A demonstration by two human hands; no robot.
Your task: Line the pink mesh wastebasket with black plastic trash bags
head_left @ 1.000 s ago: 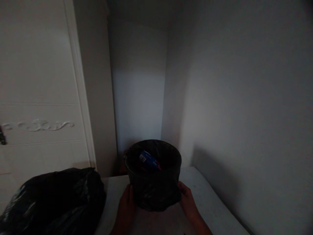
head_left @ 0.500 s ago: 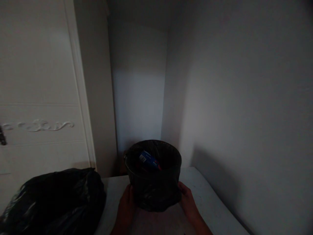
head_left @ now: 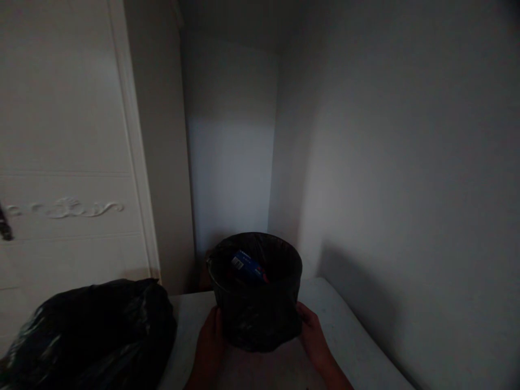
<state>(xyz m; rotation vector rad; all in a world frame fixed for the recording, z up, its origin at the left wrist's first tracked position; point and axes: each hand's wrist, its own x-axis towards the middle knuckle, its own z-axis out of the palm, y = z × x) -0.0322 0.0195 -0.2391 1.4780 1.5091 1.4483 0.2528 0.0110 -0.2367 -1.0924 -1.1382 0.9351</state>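
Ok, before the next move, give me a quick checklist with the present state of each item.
1. Both hands on the bin: ok. The left hand and right hand hold opposite sides of the black-lined bin.
2. Bin's mouth facing up: ok.
3. Blue packet inside the bin: ok. It lies slanted below the rim.
4. Bin clear of the large black bag: ok. A gap separates them.
5. Bin resting on the white surface: cannot tell. It could be lifted.
6. Light inside the bin: not ok. Too dark to see its bottom.
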